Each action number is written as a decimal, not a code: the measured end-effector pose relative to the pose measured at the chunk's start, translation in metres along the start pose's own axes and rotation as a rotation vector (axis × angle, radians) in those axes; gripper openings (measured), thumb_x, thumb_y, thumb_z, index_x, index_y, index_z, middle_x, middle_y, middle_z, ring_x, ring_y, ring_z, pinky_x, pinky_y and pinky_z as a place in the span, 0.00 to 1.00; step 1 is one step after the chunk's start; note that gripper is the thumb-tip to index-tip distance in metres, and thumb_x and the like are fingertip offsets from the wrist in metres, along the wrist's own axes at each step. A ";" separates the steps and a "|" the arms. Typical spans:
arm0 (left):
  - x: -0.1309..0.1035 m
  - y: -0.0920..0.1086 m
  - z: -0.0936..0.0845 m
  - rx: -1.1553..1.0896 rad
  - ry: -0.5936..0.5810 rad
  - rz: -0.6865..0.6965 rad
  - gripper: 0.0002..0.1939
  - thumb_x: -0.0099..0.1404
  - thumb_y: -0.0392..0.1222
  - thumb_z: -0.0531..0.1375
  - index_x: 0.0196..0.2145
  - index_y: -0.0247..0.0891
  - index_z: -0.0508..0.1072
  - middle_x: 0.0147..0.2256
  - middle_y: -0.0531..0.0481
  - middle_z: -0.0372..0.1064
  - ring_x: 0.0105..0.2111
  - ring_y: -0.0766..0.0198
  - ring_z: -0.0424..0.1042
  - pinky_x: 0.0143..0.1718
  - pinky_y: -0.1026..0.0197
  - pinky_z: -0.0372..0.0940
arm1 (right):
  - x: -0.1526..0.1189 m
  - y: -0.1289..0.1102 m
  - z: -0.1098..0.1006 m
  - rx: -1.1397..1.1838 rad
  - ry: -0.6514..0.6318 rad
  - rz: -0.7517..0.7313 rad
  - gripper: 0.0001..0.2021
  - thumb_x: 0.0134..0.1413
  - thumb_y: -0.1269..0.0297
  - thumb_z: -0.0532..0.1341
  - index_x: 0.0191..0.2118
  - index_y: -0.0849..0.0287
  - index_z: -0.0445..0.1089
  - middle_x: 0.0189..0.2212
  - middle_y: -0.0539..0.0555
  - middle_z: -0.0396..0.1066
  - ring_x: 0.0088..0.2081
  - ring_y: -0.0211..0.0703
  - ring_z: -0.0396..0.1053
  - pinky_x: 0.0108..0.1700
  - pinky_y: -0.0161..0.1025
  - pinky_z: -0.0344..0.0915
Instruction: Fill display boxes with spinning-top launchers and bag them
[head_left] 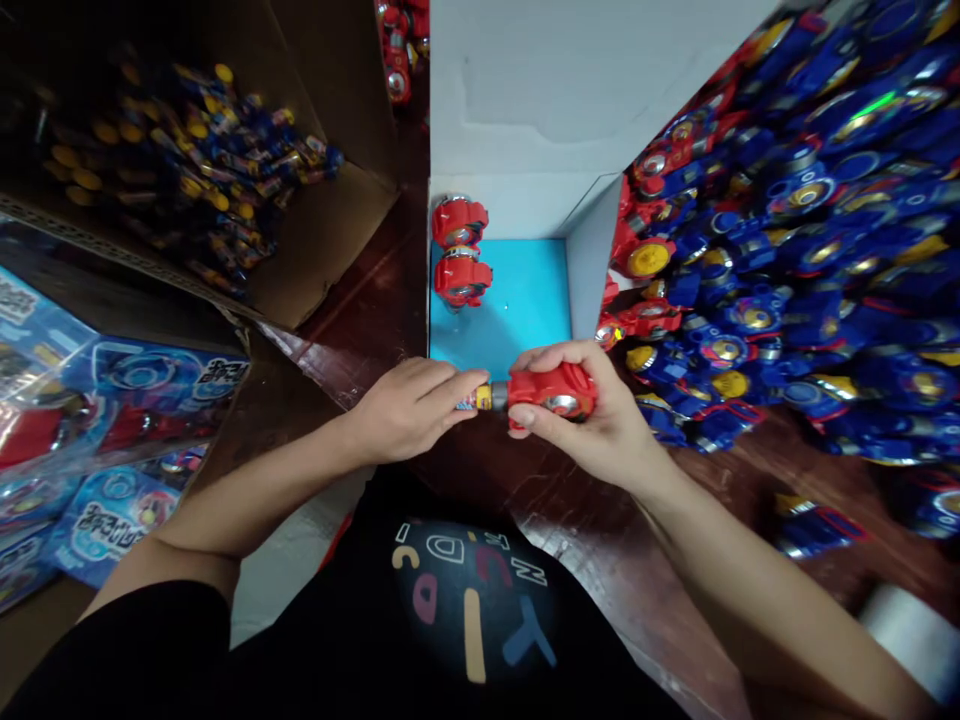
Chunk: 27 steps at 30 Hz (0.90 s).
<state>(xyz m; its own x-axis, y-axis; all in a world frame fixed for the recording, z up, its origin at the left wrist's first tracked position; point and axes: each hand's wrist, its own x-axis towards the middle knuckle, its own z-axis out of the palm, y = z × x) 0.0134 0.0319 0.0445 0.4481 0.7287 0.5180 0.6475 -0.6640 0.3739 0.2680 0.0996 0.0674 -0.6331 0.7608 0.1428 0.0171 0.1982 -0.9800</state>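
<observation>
My right hand [592, 410] is wrapped round a red toy [553, 392] with a silver part and a grey stub on its left end. Between the fingertips of my left hand [420, 408] is a small tube [477, 397] with a yellow band, lined up with that stub and meeting it. Just beyond my hands stands an open white box [517, 205] with a light blue bottom. Two red toys, one [459, 222] behind the other [463, 277], sit along its left wall.
On the right lies a big heap of blue toys [810, 250] with some red ones [660, 160]. A cardboard box [352, 230] at the upper left holds many small tubes [225, 160]. Printed packages [112, 510] lie at the left. A white roll [911, 635] is at the lower right.
</observation>
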 end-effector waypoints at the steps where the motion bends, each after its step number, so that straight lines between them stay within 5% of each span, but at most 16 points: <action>1: -0.003 -0.004 0.005 0.049 0.036 0.035 0.16 0.84 0.41 0.58 0.62 0.31 0.71 0.41 0.44 0.78 0.37 0.59 0.77 0.40 0.58 0.72 | 0.000 0.001 0.002 0.010 -0.002 0.036 0.18 0.66 0.61 0.73 0.53 0.51 0.65 0.44 0.50 0.76 0.36 0.37 0.77 0.35 0.36 0.77; 3: -0.013 -0.013 0.013 0.105 0.087 0.026 0.22 0.84 0.45 0.60 0.69 0.35 0.66 0.46 0.44 0.80 0.40 0.58 0.80 0.44 0.57 0.73 | 0.004 0.001 -0.001 -0.090 -0.018 -0.011 0.19 0.65 0.61 0.73 0.54 0.50 0.66 0.46 0.51 0.75 0.39 0.39 0.78 0.40 0.39 0.78; 5: -0.024 -0.022 0.022 0.136 0.119 -0.113 0.42 0.79 0.62 0.63 0.78 0.39 0.54 0.60 0.35 0.76 0.55 0.48 0.79 0.55 0.50 0.73 | 0.014 0.000 -0.009 -0.313 -0.032 -0.174 0.19 0.64 0.62 0.73 0.55 0.50 0.68 0.49 0.53 0.75 0.49 0.45 0.78 0.52 0.45 0.78; 7: -0.035 -0.032 0.034 0.149 0.116 -0.307 0.68 0.64 0.82 0.64 0.82 0.38 0.39 0.73 0.23 0.58 0.70 0.33 0.66 0.66 0.39 0.65 | 0.028 -0.002 -0.018 -0.550 -0.097 -0.286 0.16 0.68 0.62 0.70 0.56 0.50 0.69 0.52 0.56 0.75 0.56 0.51 0.75 0.55 0.48 0.76; 9: -0.044 -0.039 0.050 0.138 0.069 -0.438 0.81 0.55 0.90 0.62 0.82 0.34 0.28 0.77 0.16 0.41 0.76 0.25 0.52 0.71 0.31 0.57 | 0.043 -0.005 -0.023 -0.761 -0.225 -0.270 0.14 0.71 0.61 0.65 0.58 0.51 0.69 0.55 0.59 0.73 0.53 0.52 0.76 0.43 0.44 0.75; 11: -0.050 -0.041 0.067 0.115 0.009 -0.502 0.82 0.55 0.91 0.60 0.81 0.32 0.25 0.78 0.13 0.36 0.77 0.23 0.48 0.72 0.28 0.51 | 0.058 -0.009 -0.022 -0.947 -0.384 -0.205 0.14 0.72 0.62 0.61 0.59 0.52 0.70 0.58 0.59 0.71 0.42 0.47 0.75 0.31 0.39 0.65; 14: -0.055 -0.033 0.083 0.064 -0.064 -0.579 0.80 0.58 0.90 0.58 0.81 0.30 0.25 0.77 0.12 0.36 0.78 0.24 0.47 0.74 0.26 0.46 | 0.079 -0.017 -0.010 -1.136 -0.596 -0.165 0.14 0.70 0.64 0.61 0.57 0.53 0.72 0.57 0.59 0.72 0.30 0.39 0.66 0.27 0.38 0.52; 17: -0.057 -0.025 0.079 0.054 -0.066 -0.553 0.77 0.60 0.90 0.56 0.81 0.31 0.27 0.77 0.13 0.40 0.77 0.25 0.50 0.74 0.24 0.44 | 0.100 -0.021 0.004 -1.220 -0.716 -0.099 0.16 0.68 0.65 0.63 0.59 0.55 0.72 0.56 0.60 0.73 0.30 0.39 0.66 0.27 0.37 0.46; 19: -0.054 -0.038 0.063 0.042 -0.005 -0.480 0.71 0.64 0.89 0.52 0.81 0.33 0.31 0.77 0.17 0.44 0.76 0.28 0.52 0.75 0.25 0.45 | 0.111 -0.021 0.011 -1.239 -0.750 -0.061 0.19 0.67 0.64 0.66 0.61 0.56 0.71 0.57 0.61 0.74 0.31 0.41 0.68 0.26 0.37 0.45; 22: -0.031 -0.101 0.021 0.065 0.234 -0.495 0.52 0.78 0.77 0.45 0.80 0.35 0.40 0.78 0.26 0.46 0.78 0.41 0.51 0.78 0.35 0.47 | 0.119 -0.022 0.020 -1.257 -0.703 -0.060 0.23 0.69 0.57 0.67 0.65 0.55 0.70 0.62 0.62 0.72 0.33 0.43 0.71 0.25 0.38 0.44; 24: -0.004 -0.164 -0.010 0.175 0.420 -0.672 0.42 0.85 0.67 0.44 0.77 0.29 0.46 0.77 0.28 0.47 0.79 0.47 0.47 0.79 0.40 0.44 | 0.118 -0.025 0.028 -1.290 -0.642 -0.051 0.21 0.72 0.55 0.64 0.65 0.53 0.71 0.64 0.61 0.72 0.33 0.43 0.72 0.25 0.38 0.45; 27: 0.042 -0.249 -0.039 0.102 0.317 -0.844 0.32 0.90 0.52 0.35 0.71 0.17 0.51 0.73 0.26 0.53 0.80 0.48 0.36 0.73 0.30 0.41 | 0.110 -0.034 0.032 -1.309 -0.619 -0.030 0.22 0.75 0.53 0.61 0.68 0.51 0.69 0.65 0.59 0.72 0.39 0.49 0.78 0.25 0.38 0.51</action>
<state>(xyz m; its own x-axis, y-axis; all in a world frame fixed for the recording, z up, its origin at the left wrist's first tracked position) -0.1532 0.2216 0.0033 -0.3812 0.8759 0.2957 0.7421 0.0992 0.6629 0.1731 0.1566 0.1119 -0.8667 0.4298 -0.2534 0.4658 0.8789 -0.1025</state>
